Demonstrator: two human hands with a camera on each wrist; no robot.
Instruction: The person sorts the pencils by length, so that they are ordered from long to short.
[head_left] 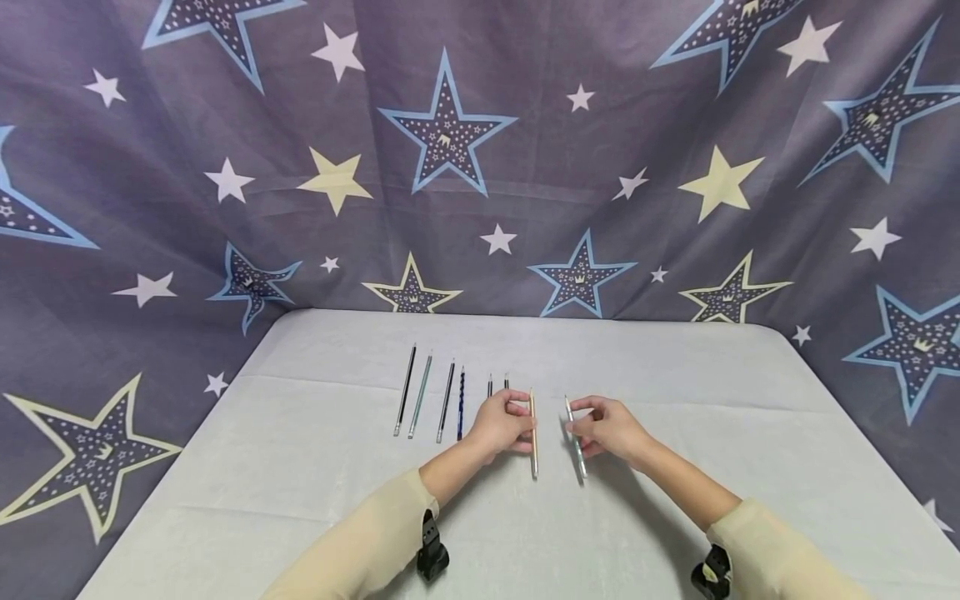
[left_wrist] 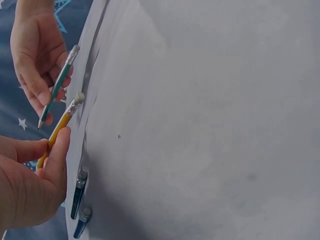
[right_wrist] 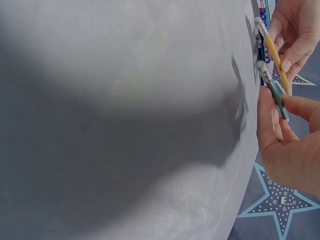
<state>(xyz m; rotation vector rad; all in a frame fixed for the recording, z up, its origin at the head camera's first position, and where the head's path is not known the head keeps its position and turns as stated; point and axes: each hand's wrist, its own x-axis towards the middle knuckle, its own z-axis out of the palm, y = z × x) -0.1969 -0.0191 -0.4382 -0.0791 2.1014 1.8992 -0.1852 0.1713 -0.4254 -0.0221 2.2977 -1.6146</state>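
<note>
My left hand (head_left: 504, 425) pinches a yellow pencil (head_left: 534, 442) between thumb and fingers, its eraser end toward me. A short way to the right, my right hand (head_left: 611, 429) pinches a green pencil (head_left: 577, 450), also with the eraser end nearer me. In the left wrist view the yellow pencil (left_wrist: 61, 125) and the green pencil (left_wrist: 59, 85) are apart, both with silvery ferrules. The right wrist view shows the green pencil (right_wrist: 273, 89) between thumb and fingers, with the yellow pencil (right_wrist: 275, 52) beyond it.
Left of my hands several pencils lie in a row on the pale cloth-covered table (head_left: 300, 483): a black pencil (head_left: 406, 390), a green-grey pencil (head_left: 422, 392), a dark pencil (head_left: 446, 400) and a blue patterned pencil (head_left: 461, 404). Two dark pencils are partly hidden behind my left hand. A star-patterned curtain (head_left: 517, 200) stands behind.
</note>
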